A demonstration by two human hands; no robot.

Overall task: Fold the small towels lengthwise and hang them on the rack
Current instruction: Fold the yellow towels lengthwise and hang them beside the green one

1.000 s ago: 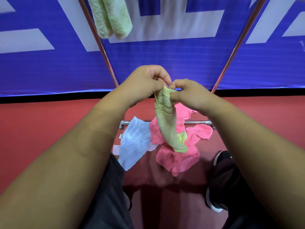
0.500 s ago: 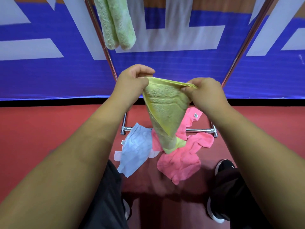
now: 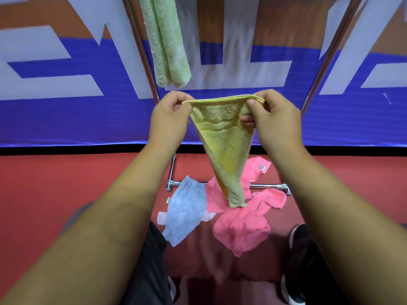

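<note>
Head view: 1 green towel [image 3: 167,45] already hangs folded on the rack [image 3: 141,53], just beside its left upright. Below it, the left hand [image 3: 169,119] pinches the left corner of the yellow towel [image 3: 222,142], and the right hand [image 3: 275,119] pinches the right corner with its thumb on the near face. Change: 1 s ago both hands met at 1 bunched point on the hem, and 0.5 s ago they were partly apart. Now the top hem runs taut and near level between them. The towel is held in the air in front of the rack and narrows to a twisted tail over the floor [image 3: 66,183] pile. My read: the short edge has been found and opened, so the towel is oriented but the lengthwise fold is not yet made. The lower half is still twisted, so I'd expect it needs a shake or a pull flat before the corners come together, otherwise it folds skewed. Still on the floor across the rack's base bar: a blue towel [image 3: 185,212], then pink towels [image 3: 242,225], count unclear. So several remain after this one.
</note>
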